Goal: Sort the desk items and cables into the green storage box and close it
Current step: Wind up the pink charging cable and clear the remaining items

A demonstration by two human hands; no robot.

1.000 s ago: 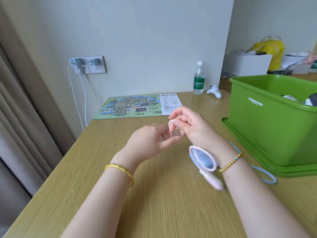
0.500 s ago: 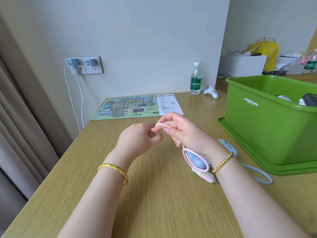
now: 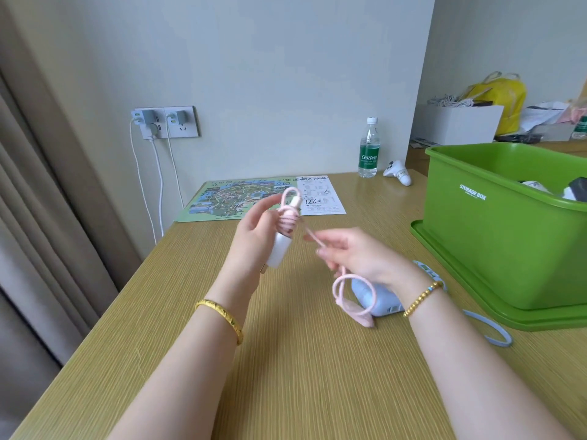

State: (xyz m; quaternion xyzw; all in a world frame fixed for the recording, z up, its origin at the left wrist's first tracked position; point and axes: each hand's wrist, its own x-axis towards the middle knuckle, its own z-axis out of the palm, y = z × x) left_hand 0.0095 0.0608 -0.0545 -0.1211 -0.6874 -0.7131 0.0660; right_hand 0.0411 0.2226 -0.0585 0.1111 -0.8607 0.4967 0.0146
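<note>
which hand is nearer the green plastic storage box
Right. The right hand, pinching the pink cable, is closer to the green plastic storage box; the left hand, holding the white charger, is farther away.

One head-worn wide-angle view looks forward and down along the surface (image 3: 317, 376) from its near edge. Both forearms reach in from the bottom, close to the lens. The far wall (image 3: 286, 74) closes the view, the box (image 3: 495, 249) at right.

left hand (image 3: 254, 239) gripping charger (image 3: 279, 249), right hand (image 3: 359, 258) pinching pink cable (image 3: 341, 290)
</note>
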